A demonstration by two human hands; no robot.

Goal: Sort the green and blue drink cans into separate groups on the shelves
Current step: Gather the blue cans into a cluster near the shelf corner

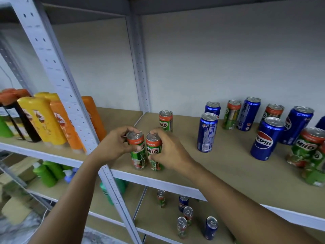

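left hand (112, 145) gripping a green Milo can (137, 150) | right hand (168, 152) gripping the Milo can beside it (154, 152), cans touching | both standing near the shelf's front edge (158, 180) | bare board lying between them and the blue Pepsi cans (206, 132)

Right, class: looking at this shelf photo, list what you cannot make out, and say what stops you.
Head view only:
- Green cans at the far right: cut off by the frame edge, so their count is unclear.
- Cans on the lower shelf: small and blurred, labels unreadable.
- The two held green cans: partly covered by the left hand and right hand.
- Bottles at far left: labels blurred.
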